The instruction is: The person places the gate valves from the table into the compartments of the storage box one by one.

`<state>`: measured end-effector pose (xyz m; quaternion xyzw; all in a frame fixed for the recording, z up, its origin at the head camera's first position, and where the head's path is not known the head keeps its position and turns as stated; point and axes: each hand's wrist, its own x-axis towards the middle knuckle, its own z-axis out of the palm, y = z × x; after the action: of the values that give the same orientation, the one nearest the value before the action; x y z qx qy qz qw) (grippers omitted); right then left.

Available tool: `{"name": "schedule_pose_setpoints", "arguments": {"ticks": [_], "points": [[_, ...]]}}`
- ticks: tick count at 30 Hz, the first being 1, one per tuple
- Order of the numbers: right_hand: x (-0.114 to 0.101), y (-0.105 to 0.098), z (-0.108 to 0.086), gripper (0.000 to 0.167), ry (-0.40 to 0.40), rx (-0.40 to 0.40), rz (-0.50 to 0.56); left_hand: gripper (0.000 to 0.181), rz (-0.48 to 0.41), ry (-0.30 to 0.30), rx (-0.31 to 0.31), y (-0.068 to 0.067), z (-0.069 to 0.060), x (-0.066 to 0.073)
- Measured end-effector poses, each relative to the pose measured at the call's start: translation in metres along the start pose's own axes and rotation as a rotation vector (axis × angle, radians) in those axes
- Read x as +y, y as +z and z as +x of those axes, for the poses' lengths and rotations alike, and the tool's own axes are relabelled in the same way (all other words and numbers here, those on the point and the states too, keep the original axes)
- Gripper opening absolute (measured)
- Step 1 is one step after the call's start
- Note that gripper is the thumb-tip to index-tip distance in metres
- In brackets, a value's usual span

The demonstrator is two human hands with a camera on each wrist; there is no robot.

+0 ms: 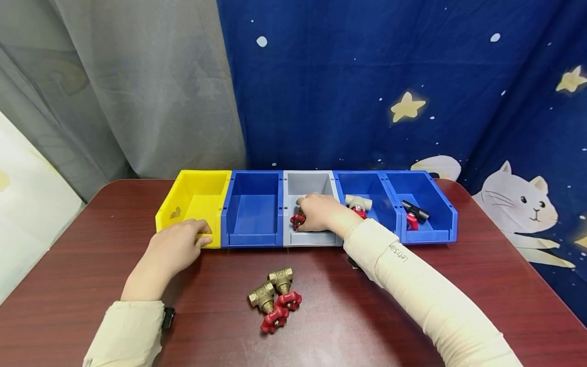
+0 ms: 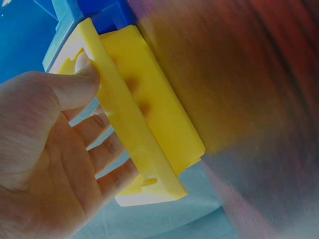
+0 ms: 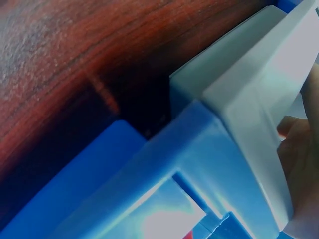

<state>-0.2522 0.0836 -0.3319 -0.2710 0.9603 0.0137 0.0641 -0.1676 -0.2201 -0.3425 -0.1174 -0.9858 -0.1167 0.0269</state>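
My right hand (image 1: 316,211) reaches into the grey bin (image 1: 312,238) and grips a brass valve with a red handwheel (image 1: 297,219); its body is mostly hidden by the fingers. Two similar brass valves (image 1: 263,297) (image 1: 281,279) lie on the table in front of the bins, their red handwheels towards me. At the yellow bin (image 1: 188,186), my left hand (image 1: 181,244) rests at the front lip. In the left wrist view the thumb touches that yellow lip (image 2: 122,109), and the loosely bent fingers pass behind it.
Between the yellow and grey bins stands a blue bin (image 1: 257,204). Right of the grey one, a blue bin holds a beige valve (image 1: 358,203) with a red handle. The rightmost blue bin contains a black valve (image 1: 416,210), also red-handled. A curtain hangs behind the table (image 1: 206,326).
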Motion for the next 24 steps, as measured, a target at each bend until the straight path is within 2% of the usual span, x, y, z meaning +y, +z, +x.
{"name": "schedule_pose_setpoints", "arguments": {"ticks": [15, 20, 24], "points": [[-0.002, 0.001, -0.002, 0.054, -0.011, 0.014, -0.028, 0.014, 0.000, -0.004, -0.001, -0.001, -0.001, 0.000], [-0.004, -0.002, -0.006, 0.061, -0.003, 0.020, -0.008, 0.014, -0.002, -0.001, 0.002, 0.000, 0.000, 0.000], [-0.006, -0.004, -0.013, 0.060, -0.005, 0.047, 0.003, 0.014, -0.006, -0.001, 0.001, 0.000, -0.001, 0.000]]}}
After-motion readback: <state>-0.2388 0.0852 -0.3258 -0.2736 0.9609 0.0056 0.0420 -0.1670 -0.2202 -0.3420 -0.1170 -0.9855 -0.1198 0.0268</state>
